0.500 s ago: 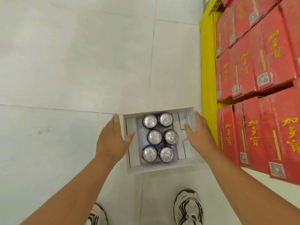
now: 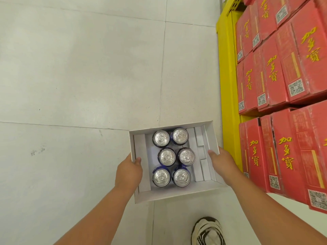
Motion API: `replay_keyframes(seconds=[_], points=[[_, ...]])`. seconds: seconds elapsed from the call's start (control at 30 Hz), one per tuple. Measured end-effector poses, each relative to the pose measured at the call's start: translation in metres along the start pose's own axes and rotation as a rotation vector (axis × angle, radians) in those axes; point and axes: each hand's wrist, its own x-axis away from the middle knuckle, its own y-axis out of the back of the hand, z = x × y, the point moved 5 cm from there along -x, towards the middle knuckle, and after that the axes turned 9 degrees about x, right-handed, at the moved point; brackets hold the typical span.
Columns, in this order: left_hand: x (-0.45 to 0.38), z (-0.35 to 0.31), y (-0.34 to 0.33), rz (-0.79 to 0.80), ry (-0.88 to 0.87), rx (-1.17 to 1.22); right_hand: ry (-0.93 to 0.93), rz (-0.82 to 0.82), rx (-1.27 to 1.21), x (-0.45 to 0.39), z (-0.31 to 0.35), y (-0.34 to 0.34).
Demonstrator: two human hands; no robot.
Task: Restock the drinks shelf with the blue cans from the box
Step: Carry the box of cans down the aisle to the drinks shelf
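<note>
A white open-topped box (image 2: pixel 177 195) sits low in the head view, over the tiled floor. Inside it stand several blue cans (image 2: pixel 167 157) with silver tops, in two columns, upright. White cardboard inserts line its left and right inner sides. My left hand (image 2: pixel 128 171) grips the box's left wall, thumb hooked over the rim. My right hand (image 2: pixel 223 164) grips the right wall the same way, thumb inside the box. The fingers of both hands are hidden under or behind the walls.
Stacked red cartons with yellow lettering (image 2: pixel 286 89) fill the right side, on a yellow shelf frame (image 2: pixel 228 85). Pale floor tiles (image 2: pixel 79 76) spread to the left and ahead. One striped shoe (image 2: pixel 208 230) shows at the bottom.
Both hands went from hovering open beside the box to gripping its side walls. The box now appears larger and closer to the camera.
</note>
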Motion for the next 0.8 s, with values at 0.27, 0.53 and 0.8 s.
replay_keyframes(seconds=[0.27,0.53,0.8], points=[[-0.004,-0.006,0.013,0.064,-0.02,-0.02,-0.042,0.019,0.008,0.006,0.003,-0.001],[0.033,-0.059,0.092,0.072,-0.06,-0.13,-0.072,0.043,-0.015,0.067,0.047,0.024],[0.154,-0.17,0.242,0.067,-0.061,-0.088,-0.024,0.051,0.013,0.231,0.181,0.15]])
